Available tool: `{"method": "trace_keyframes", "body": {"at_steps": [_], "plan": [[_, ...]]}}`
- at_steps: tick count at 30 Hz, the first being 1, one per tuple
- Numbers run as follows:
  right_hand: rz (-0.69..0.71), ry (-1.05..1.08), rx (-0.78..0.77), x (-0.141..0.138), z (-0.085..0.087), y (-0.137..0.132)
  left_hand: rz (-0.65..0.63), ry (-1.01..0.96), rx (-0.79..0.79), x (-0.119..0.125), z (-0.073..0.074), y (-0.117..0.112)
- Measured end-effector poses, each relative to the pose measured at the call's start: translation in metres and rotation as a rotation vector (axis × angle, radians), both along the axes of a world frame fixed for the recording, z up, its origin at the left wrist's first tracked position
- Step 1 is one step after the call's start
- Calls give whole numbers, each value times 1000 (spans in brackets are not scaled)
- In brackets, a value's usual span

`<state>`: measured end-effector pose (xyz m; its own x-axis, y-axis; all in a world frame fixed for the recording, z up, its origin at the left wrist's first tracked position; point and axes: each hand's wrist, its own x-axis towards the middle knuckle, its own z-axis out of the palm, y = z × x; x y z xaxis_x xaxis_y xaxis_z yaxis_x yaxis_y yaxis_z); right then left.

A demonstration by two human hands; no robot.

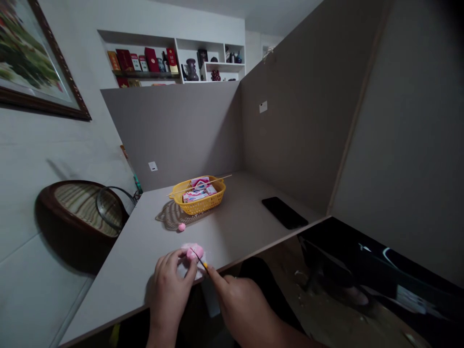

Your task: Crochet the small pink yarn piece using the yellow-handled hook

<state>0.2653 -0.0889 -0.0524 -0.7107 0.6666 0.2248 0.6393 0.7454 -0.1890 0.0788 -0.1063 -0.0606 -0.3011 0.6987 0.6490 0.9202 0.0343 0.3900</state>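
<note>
Near the front edge of the table, my left hand [169,280] pinches a soft-looking pink lump [195,252] between thumb and fingers. My right hand [241,297] grips a thin dark-bladed knife [198,258] with a bit of yellow by the fingers; most of its handle is hidden in the hand. The blade lies across the lump, touching it. Beneath is a pale patch [199,276], perhaps a sheet or crumbs, partly covered by my hands. A small pink ball [181,226] rests farther back on the table.
Behind the ball stands a yellow plastic basket [203,208] holding printed packets, with a thin stick [226,176] across its rim. A black phone [284,212] lies to the right on the grey table [239,232]. Grey partitions [181,130] enclose the back and right.
</note>
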Motion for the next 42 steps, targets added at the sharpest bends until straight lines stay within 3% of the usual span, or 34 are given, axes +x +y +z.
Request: {"method": "trace_keyframes", "body": {"at_steps": [5, 14, 22, 31, 42], "plan": [[22, 57, -23, -6, 7, 3, 27, 29, 23, 3, 2, -1], [86, 147, 163, 16, -27, 7, 26, -15, 5, 15, 9, -9], [193, 248, 184, 21, -24, 12, 30, -26, 22, 18, 9, -11], [186, 225, 167, 34, -30, 6, 17, -47, 2, 19, 12, -13], [151, 164, 144, 10, -22, 13, 21, -60, 15, 17, 8, -10]]}}
